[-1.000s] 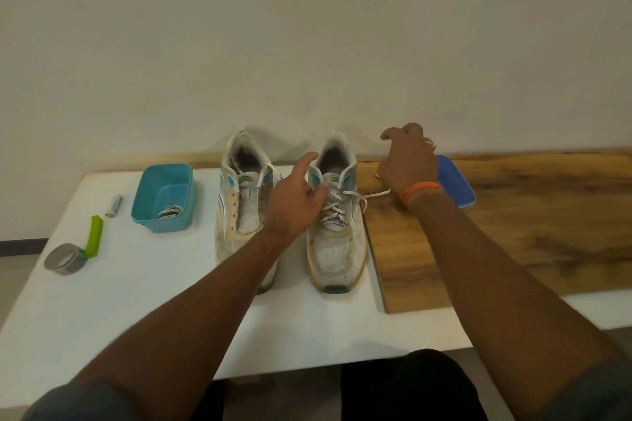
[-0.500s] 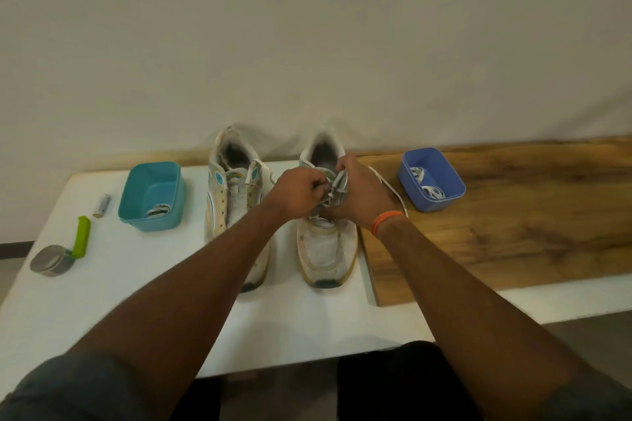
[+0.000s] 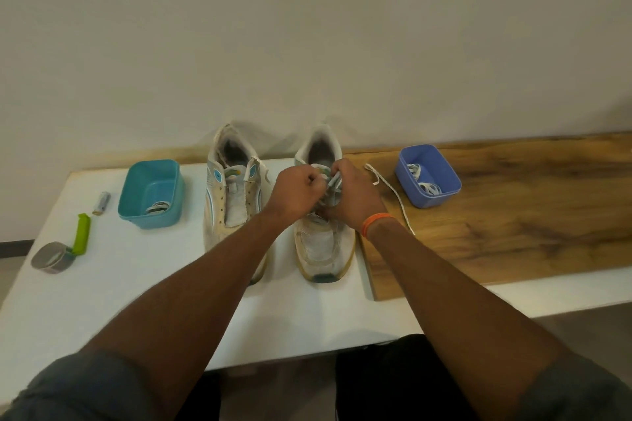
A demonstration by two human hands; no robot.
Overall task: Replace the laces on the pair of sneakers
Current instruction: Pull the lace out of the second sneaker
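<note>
Both hands, left (image 3: 297,192) and right (image 3: 355,199), are curled, pinching the lace (image 3: 393,193) at the right shoe's (image 3: 323,239) top eyelets, mid-bench (image 3: 102,284). I'd keep both ends taut and feed flat, one eyelet at a time. Fingertips and eyelets are hidden; I can't tell which lace end is held.

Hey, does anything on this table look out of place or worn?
A loose lace end trails off the right sneaker onto the wooden board. The left sneaker has no lace, and its collar looks frayed.
</note>
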